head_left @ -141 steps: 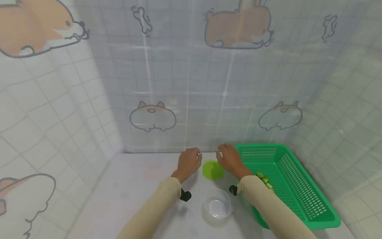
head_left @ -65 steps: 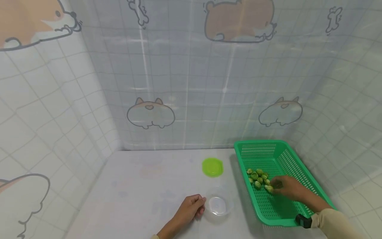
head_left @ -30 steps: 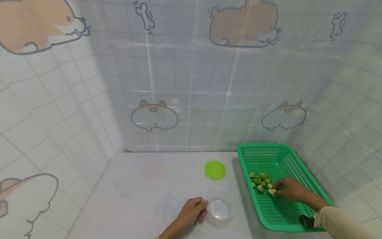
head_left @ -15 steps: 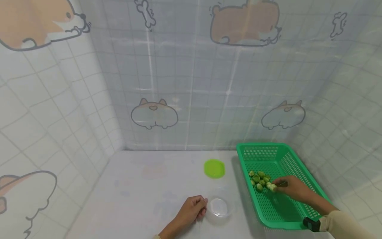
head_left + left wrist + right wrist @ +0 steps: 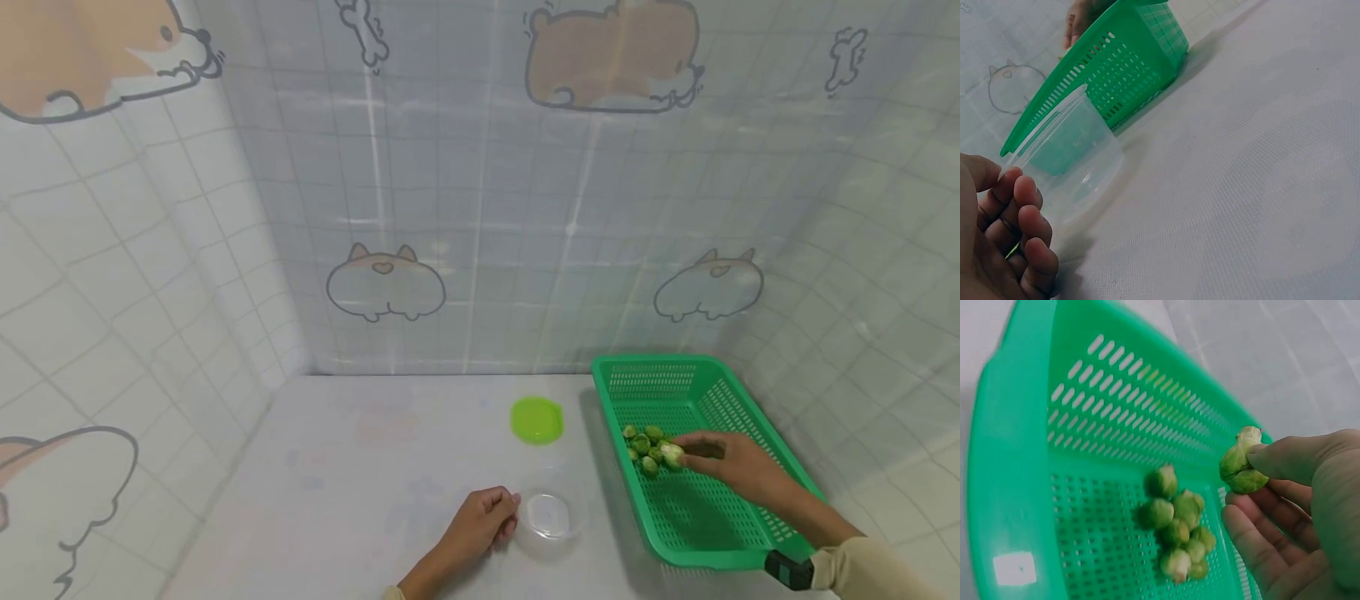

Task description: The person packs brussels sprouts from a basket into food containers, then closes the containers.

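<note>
In the right wrist view my right hand (image 5: 1300, 506) pinches a Brussels sprout (image 5: 1244, 462) between thumb and fingers, raised above the basket floor. Several more Brussels sprouts (image 5: 1179, 515) lie bunched in the green plastic basket (image 5: 1016, 456). From the head view, the right hand (image 5: 738, 467) is over the basket's middle, beside the pile. My left hand (image 5: 1007, 231) pinches the rim of a clear round plastic tub (image 5: 1094, 159) between thumb and curled forefinger. That tub (image 5: 549, 517) stands upright on the table, left of the basket.
A lime-green lid (image 5: 537, 420) lies flat on the white table (image 5: 360, 475), behind the tub. The basket's long left wall (image 5: 626, 492) stands between the tub and the sprouts. Patterned sheeting (image 5: 480, 208) encloses the back and both sides.
The right hand has lifted the Brussels sprout from the basket floor and shifted slightly left and back with it. Earlier both hands were near the lid; the left hand has since come to the tub's rim.
</note>
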`<state>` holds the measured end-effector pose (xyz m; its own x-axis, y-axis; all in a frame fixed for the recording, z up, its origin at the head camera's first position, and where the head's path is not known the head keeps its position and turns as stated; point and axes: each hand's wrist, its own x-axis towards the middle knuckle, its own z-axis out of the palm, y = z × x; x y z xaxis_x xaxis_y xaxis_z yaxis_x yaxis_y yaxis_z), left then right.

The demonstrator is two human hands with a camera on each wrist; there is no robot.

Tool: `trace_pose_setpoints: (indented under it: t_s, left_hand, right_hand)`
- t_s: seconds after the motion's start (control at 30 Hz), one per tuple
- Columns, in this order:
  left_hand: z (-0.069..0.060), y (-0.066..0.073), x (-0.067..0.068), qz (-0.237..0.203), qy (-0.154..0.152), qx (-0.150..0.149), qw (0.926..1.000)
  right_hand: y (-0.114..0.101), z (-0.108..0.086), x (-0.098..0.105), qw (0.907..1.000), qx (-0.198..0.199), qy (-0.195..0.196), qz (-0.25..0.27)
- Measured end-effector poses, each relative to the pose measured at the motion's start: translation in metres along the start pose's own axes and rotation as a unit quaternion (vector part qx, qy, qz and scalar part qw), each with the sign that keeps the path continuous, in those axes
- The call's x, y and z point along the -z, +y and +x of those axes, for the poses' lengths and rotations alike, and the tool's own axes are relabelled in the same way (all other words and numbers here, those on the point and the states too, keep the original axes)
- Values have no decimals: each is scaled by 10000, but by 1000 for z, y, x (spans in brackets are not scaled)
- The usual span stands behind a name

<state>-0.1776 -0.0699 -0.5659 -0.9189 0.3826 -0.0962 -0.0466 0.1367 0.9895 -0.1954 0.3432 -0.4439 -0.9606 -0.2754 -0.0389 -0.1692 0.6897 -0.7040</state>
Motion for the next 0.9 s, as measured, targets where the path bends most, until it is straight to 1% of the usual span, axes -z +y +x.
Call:
trace_pose_setpoints:
  t_s: [0.07,0.17,0.27,0.43,0.67,0.7,0.9]
  left_hand:
    - [0,0,0,0,2,1,10000]
    - [-1,1,0,-1,-20,-4,10000]
    - [0,0,0,-14,-47,-28,10000]
    - [0,0,0,-53,-61,-40,10000]
    - [1,-1,2,-76,-108,-108,9999]
    - [1,-1,1,-77,-105,-107,9999]
    - [0,0,0,-73,-98,-67,9999]
  right_hand:
    - [-6,0,-2,10000,-12,29,45]
    - [-16,0,-5,9997,-14,16,256]
    - [-26,0,-9,9986,40,-22,532]
    - [-41,3,-19,9969,167,-1,772]
    - [-65,12,-37,9892,453,-317,1355]
    - [-69,13,-40,9887,492,-349,1375]
    - [-87,22,-60,9907,634,-439,1126]
